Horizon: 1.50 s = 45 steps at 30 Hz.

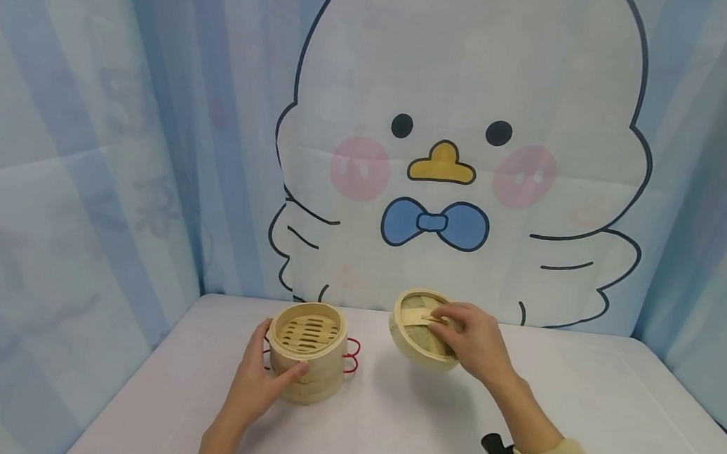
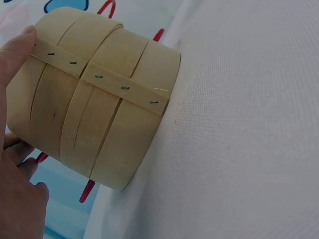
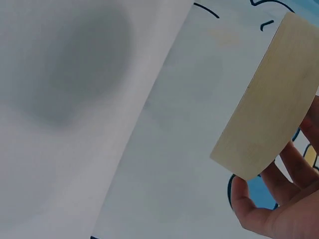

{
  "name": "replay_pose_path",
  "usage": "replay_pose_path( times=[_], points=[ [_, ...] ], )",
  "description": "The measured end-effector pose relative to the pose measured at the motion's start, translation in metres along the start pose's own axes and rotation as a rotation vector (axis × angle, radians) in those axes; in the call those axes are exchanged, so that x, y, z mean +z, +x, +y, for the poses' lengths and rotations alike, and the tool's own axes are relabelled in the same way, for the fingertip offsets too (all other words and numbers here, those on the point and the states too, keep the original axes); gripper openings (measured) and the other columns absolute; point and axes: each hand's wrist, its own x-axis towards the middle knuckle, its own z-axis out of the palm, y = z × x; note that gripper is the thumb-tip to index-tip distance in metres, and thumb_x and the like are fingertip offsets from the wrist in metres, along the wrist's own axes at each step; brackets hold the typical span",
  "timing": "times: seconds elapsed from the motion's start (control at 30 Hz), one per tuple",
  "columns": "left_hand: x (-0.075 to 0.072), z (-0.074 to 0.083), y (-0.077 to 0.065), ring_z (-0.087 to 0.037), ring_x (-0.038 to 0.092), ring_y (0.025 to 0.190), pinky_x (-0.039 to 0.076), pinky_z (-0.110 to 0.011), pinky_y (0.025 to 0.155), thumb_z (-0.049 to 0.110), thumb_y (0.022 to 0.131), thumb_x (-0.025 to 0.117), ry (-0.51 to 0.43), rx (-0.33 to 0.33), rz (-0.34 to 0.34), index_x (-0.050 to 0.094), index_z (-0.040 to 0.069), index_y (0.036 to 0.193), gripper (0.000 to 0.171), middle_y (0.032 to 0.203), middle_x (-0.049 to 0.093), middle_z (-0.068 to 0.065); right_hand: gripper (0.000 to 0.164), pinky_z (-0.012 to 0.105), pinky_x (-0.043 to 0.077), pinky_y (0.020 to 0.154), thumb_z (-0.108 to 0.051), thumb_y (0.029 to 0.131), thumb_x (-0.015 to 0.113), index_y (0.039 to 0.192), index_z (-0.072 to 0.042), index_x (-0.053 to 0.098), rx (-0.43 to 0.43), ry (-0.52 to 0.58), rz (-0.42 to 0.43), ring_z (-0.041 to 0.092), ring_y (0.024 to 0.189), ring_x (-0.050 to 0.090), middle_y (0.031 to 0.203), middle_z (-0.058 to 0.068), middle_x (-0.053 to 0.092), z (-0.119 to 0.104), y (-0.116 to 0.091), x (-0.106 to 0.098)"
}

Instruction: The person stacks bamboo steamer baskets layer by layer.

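A bamboo steamer (image 1: pixel 322 372) of two stacked tiers stands on the table at the left, its slatted top facing up. Red loops (image 1: pixel 351 356) stick out from its side. My left hand (image 1: pixel 258 381) grips it from the near left, thumb on the front wall and fingers round the left side. In the left wrist view, staples run down the bamboo wall (image 2: pixel 114 89). To the right, my right hand (image 1: pixel 472 336) pinches the small handle of the round bamboo lid (image 1: pixel 422 336), which is tilted and held above the table. The right wrist view shows the lid's plain rim (image 3: pixel 269 99).
A white cloth covers the table (image 1: pixel 387 433). Behind it hangs a curtain (image 1: pixel 247 177) printed with a cartoon bird; more curtain closes off the left and right sides. A black strap piece (image 1: pixel 499 453) shows by my right sleeve.
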Motion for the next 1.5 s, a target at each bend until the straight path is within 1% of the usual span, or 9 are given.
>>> replay_pose_path(
  times=[0.3, 0.47, 0.63, 1.0, 1.3, 1.5],
  points=[
    [-0.002, 0.002, -0.001, -0.043, 0.023, 0.147, 0.028, -0.065, 0.112, 0.048, 0.083, 0.082, 0.003, -0.017, -0.009, 0.015, 0.006, 0.160, 0.110, 0.164, 0.018, -0.021, 0.017, 0.052, 0.050, 0.099, -0.012, 0.088, 0.080, 0.104, -0.006, 0.077, -0.017, 0.032, -0.009, 0.036, 0.117, 0.061, 0.118, 0.013, 0.070, -0.011, 0.007, 0.015],
    [-0.002, 0.001, -0.001, -0.043, 0.022, 0.147, 0.027, -0.064, 0.113, 0.047, 0.083, 0.082, 0.008, -0.006, -0.008, 0.014, 0.005, 0.160, 0.111, 0.164, 0.018, -0.021, 0.017, 0.051, 0.051, 0.098, -0.012, 0.088, 0.079, 0.104, -0.007, 0.078, -0.019, 0.049, -0.020, 0.035, 0.117, 0.061, 0.118, 0.012, 0.070, -0.016, 0.010, 0.022],
    [-0.001, 0.001, -0.001, -0.043, 0.021, 0.148, 0.027, -0.064, 0.113, 0.048, 0.083, 0.082, 0.007, 0.007, -0.009, 0.014, 0.004, 0.160, 0.111, 0.164, 0.018, -0.021, 0.017, 0.050, 0.052, 0.097, -0.013, 0.088, 0.080, 0.105, -0.007, 0.078, -0.021, 0.046, -0.019, 0.035, 0.117, 0.061, 0.118, 0.012, 0.070, -0.022, 0.012, 0.028],
    [-0.001, 0.002, -0.002, -0.043, 0.021, 0.148, 0.027, -0.064, 0.113, 0.047, 0.084, 0.082, 0.016, 0.008, -0.002, 0.015, 0.003, 0.160, 0.111, 0.164, 0.018, -0.022, 0.018, 0.049, 0.051, 0.099, -0.014, 0.087, 0.081, 0.104, -0.007, 0.078, -0.040, 0.048, -0.015, 0.034, 0.117, 0.062, 0.117, 0.011, 0.070, -0.036, 0.020, 0.044],
    [-0.002, 0.003, -0.003, -0.044, 0.021, 0.148, 0.028, -0.064, 0.112, 0.047, 0.084, 0.081, 0.015, 0.012, -0.001, 0.015, 0.001, 0.159, 0.111, 0.164, 0.018, -0.023, 0.017, 0.049, 0.050, 0.098, -0.014, 0.086, 0.081, 0.102, -0.008, 0.078, -0.086, 0.065, -0.003, 0.033, 0.115, 0.063, 0.114, 0.010, 0.071, -0.053, 0.026, 0.055],
    [-0.002, 0.004, -0.003, -0.044, 0.019, 0.148, 0.026, -0.064, 0.113, 0.048, 0.084, 0.081, 0.018, 0.006, -0.003, 0.015, 0.001, 0.159, 0.111, 0.164, 0.018, -0.024, 0.017, 0.049, 0.050, 0.099, -0.016, 0.087, 0.081, 0.102, -0.008, 0.078, -0.094, 0.055, -0.014, 0.032, 0.115, 0.063, 0.115, 0.009, 0.071, -0.061, 0.029, 0.063]
  ],
)
